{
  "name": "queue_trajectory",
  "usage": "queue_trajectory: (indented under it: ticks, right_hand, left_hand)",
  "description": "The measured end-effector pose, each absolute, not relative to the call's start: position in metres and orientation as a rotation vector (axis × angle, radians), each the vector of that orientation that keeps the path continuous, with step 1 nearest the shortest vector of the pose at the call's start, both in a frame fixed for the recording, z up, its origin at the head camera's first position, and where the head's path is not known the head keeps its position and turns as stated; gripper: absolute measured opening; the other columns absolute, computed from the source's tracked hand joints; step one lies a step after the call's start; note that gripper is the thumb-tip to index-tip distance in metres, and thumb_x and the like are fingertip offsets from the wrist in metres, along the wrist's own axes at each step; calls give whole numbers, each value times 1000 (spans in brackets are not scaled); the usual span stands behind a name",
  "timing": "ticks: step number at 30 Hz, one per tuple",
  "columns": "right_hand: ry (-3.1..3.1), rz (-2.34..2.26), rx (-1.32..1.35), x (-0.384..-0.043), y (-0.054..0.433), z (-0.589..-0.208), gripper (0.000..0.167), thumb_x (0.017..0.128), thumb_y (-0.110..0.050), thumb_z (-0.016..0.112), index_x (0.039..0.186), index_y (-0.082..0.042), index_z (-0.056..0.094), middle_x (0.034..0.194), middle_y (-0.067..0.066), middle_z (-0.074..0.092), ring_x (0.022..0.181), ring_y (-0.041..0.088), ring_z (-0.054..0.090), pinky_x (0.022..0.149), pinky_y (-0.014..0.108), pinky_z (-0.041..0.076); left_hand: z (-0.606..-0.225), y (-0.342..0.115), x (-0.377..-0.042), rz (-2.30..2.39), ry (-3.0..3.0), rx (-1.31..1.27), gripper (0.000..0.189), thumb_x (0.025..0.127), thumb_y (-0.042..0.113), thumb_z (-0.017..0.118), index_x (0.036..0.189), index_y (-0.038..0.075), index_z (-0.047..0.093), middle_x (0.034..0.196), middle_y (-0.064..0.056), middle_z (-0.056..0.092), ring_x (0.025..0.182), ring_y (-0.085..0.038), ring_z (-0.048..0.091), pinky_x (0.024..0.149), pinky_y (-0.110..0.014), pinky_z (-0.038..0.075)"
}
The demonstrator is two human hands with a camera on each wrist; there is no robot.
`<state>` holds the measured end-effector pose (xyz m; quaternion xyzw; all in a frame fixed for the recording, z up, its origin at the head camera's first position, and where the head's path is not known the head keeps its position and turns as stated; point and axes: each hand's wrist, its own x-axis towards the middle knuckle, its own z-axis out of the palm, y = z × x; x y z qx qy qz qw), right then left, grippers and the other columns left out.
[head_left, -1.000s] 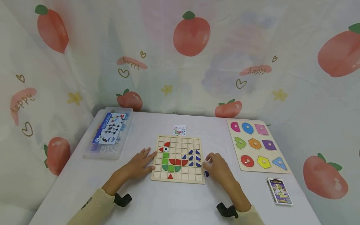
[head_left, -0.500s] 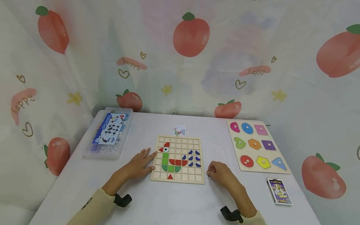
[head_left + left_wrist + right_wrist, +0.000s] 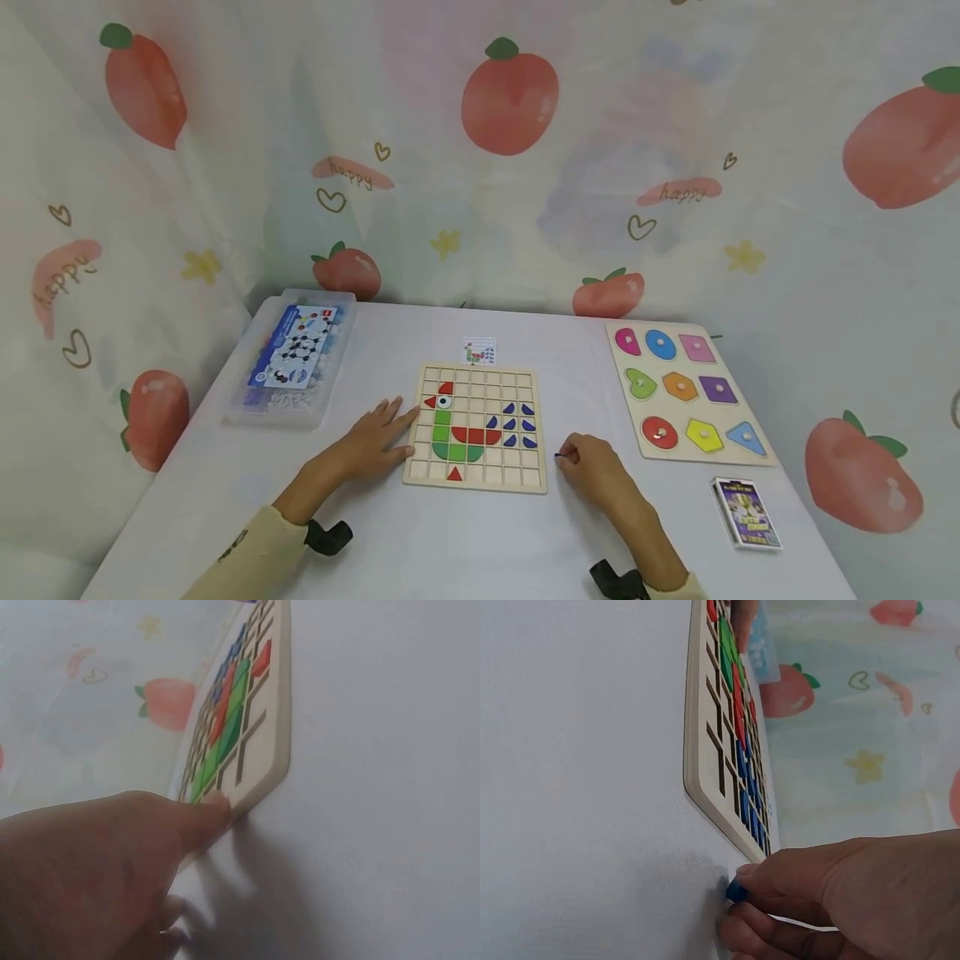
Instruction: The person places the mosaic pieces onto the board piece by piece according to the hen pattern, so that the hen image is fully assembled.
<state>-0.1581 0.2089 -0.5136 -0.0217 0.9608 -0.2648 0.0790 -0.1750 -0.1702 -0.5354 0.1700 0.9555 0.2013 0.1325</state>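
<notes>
A square wooden grid board (image 3: 476, 487) lies on the table, bearing a bird picture made of small pieces. Green pieces (image 3: 440, 432) form its neck and body, with red ones (image 3: 472, 434) along the back and several blue pieces (image 3: 528, 423) at the right. My left hand (image 3: 371, 442) rests along the board's left edge, fingers stretched out, its thumb at the rim in the left wrist view. Just off the board's right edge, my right hand (image 3: 594, 471) pinches a small blue piece (image 3: 736, 891) between thumb and fingers, low over the white cloth.
A small picture card (image 3: 478, 351) lies behind the board. At the left stands a clear plastic case (image 3: 330, 367) with a blue label. On the right are a knobbed shape puzzle (image 3: 667, 408) and a boxed card deck (image 3: 746, 512). Printed fabric (image 3: 420, 108) hangs behind.
My right hand has drawn back from the board's right edge to the blue piece that lay on the cloth and now pinches it. The left hand stays at the board.
</notes>
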Motion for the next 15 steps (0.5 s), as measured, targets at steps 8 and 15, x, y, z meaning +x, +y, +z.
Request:
queue_trajectory:
  ticks: [8,15]
  right_hand:
    - [2886,-856,37,-169,223,-516,10,98,-10,71,101,0,73,86,7,69,80,21,60,75,37,60]
    - [2887,-833,76,-179,233,-517,10,98,-10,72,99,0,70,85,8,65,82,23,59,73,35,55]
  left_hand:
    - [-536,-170,-173,575,2773,477,70,106,40,60,167,18,34,174,-20,20,161,-46,14,128,-65,19]
    - [-535,-170,-174,576,2769,486,70,106,40,59,167,17,34,175,-20,20,161,-46,13,128,-65,18]
